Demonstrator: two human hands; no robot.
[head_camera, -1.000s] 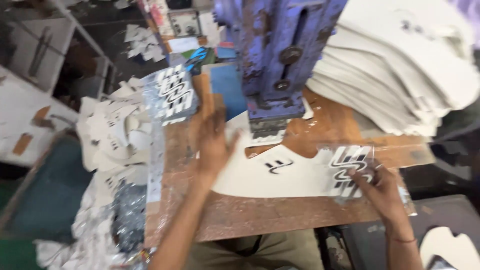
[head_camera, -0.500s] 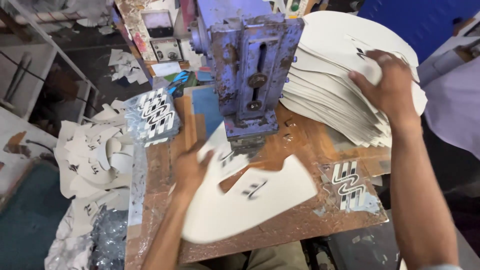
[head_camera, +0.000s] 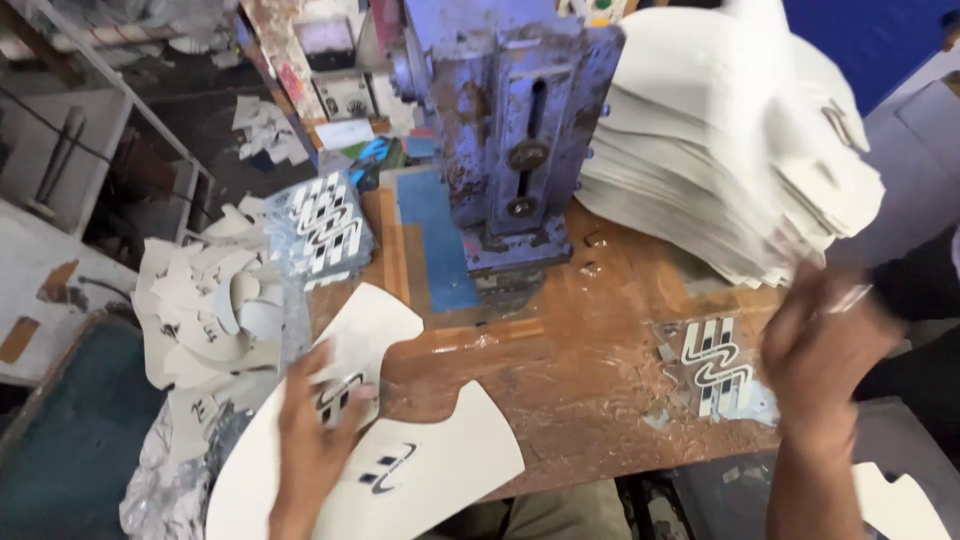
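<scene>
The left hand (head_camera: 312, 440) lies flat on a large curved white cut sheet (head_camera: 420, 470) at the near edge of the scratched brown wooden worktop (head_camera: 570, 370), fingers spread over a small piece with black wavy stripes (head_camera: 345, 392). The right hand (head_camera: 822, 360), blurred, is at the lower edge of a tall stack of white cut sheets (head_camera: 720, 150); its grip cannot be made out. Between the two stands a worn blue metal press (head_camera: 515, 120). A striped black-and-white die piece (head_camera: 715, 365) lies just beside the right hand.

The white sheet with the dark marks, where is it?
In the head view, the white sheet lies at the table's near left edge under the left hand.
</scene>
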